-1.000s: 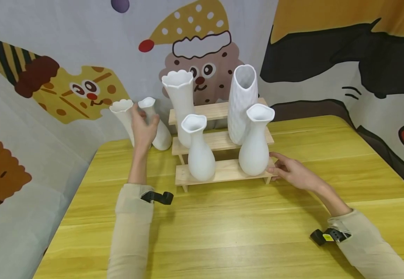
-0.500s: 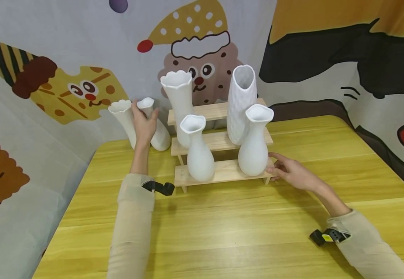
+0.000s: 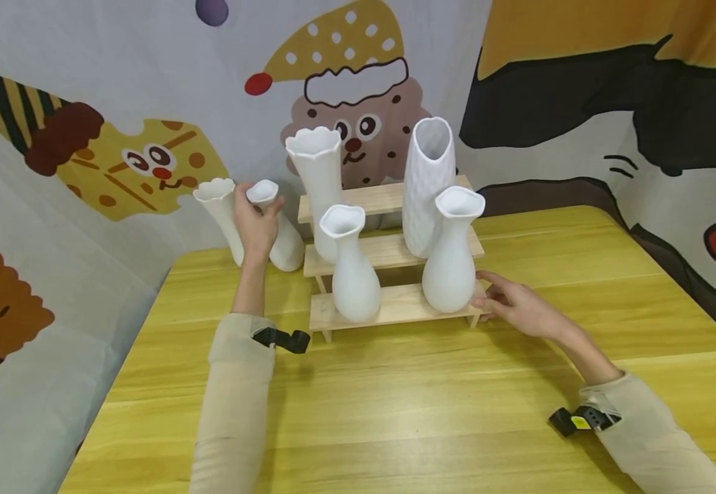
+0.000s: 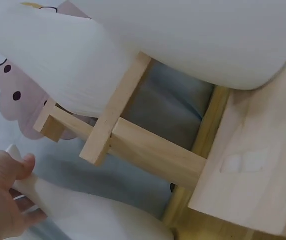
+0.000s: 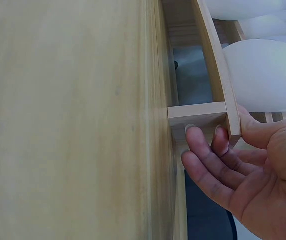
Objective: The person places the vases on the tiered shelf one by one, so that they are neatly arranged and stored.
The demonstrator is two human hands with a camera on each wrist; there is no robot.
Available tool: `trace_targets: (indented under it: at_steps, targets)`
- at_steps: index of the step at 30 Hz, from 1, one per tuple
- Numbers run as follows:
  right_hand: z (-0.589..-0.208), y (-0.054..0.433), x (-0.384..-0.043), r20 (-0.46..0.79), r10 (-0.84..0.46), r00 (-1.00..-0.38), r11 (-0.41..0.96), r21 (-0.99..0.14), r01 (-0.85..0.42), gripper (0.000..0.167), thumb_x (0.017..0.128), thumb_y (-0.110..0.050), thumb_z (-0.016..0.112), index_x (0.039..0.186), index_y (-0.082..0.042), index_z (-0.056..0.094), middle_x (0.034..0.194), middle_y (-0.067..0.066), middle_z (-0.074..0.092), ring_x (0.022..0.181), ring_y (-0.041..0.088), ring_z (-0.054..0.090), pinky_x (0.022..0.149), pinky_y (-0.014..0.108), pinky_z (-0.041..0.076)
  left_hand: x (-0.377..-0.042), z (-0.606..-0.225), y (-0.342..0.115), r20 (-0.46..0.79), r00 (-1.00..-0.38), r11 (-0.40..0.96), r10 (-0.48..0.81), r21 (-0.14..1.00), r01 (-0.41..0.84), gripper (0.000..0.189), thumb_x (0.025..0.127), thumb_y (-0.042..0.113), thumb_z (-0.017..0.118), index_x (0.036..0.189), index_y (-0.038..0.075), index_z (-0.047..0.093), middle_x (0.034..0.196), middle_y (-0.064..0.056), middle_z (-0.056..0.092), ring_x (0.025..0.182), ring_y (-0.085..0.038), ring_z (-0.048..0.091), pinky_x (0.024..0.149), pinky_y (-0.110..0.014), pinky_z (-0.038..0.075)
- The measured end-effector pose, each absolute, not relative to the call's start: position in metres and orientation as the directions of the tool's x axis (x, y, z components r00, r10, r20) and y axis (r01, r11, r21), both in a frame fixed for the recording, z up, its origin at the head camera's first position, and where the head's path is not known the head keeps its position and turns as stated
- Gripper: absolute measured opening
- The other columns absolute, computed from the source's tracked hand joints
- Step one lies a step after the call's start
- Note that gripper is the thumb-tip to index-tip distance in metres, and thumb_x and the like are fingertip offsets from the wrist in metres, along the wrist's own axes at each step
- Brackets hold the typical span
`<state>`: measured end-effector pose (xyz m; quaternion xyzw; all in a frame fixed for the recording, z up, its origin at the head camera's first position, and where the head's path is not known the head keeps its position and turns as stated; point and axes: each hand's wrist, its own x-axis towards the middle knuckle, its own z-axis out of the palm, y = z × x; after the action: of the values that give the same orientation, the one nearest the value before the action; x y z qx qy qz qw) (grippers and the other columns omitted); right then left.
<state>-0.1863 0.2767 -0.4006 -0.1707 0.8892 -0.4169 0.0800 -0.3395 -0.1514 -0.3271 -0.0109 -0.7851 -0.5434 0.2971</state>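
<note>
1. A yellow wooden table [image 3: 432,405] is filling the lower part of the head view, its planks running left to right.
2. A cartoon-printed backdrop [image 3: 147,82] is hanging behind the table and wrapping around both sides.
3. A brown cookie figure in a spotted yellow hat [image 3: 358,89] is showing at the centre.
4. Even, soft light is falling across the tabletop.

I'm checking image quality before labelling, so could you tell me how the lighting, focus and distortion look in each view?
Head view: even, soft light, faint shadows under the sleeves on the yellow table, wide-angle bending at the edges, all sharp. Left wrist view: the stepped wooden rack is crisp, but the white vases up close are washed out and featureless. Right wrist view: the right hand is sharp; the table surface blurs towards the left.
</note>
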Motion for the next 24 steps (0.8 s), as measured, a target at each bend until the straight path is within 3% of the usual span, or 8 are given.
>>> trace_targets:
  at_steps: [4, 13, 24]
  targets:
    - [-0.401, 0.276, -0.186, -0.001, -0.369, -0.93, 0.6, -0.764, -0.237, 0.061, 0.104, -0.02, 0.058, 0.151, 0.008, 0.031, 0.095, 0.01, 0.065, 0.082, 0.022, 0.066, 0.072, 0.039, 0.056, -0.334, -0.325, -0.15, 0.505, -0.797, 0.428, -0.33, 0.833, 0.351, 0.05, 0.089, 0.008, 0.078, 0.131, -0.003, 0.052, 0.122, -0.018, 0.061, 0.091, -0.017, 0.051, 0.079, -0.026, 0.041]
    - [-0.4, 0.276, -0.186, 0.01, -0.374, -0.927, 0.592, -0.768, -0.247, 0.061, 0.104, -0.019, 0.058, 0.151, 0.009, 0.031, 0.093, 0.01, 0.064, 0.082, 0.024, 0.066, 0.072, 0.039, 0.057, -0.318, -0.292, -0.143, 0.553, -0.753, 0.387, -0.357, 0.821, 0.419, 0.05, 0.087, 0.007, 0.08, 0.129, -0.001, 0.055, 0.123, -0.015, 0.065, 0.093, -0.02, 0.062, 0.085, -0.027, 0.053]
    - [-0.401, 0.277, -0.186, 0.003, -0.378, -0.926, 0.587, -0.772, -0.242, 0.062, 0.104, -0.019, 0.058, 0.151, 0.009, 0.03, 0.094, 0.01, 0.065, 0.082, 0.023, 0.068, 0.073, 0.039, 0.058, -0.303, -0.251, -0.141, 0.58, -0.738, 0.402, -0.344, 0.801, 0.443, 0.045, 0.087, 0.009, 0.08, 0.126, 0.002, 0.059, 0.122, -0.01, 0.067, 0.091, -0.019, 0.061, 0.084, -0.025, 0.052]
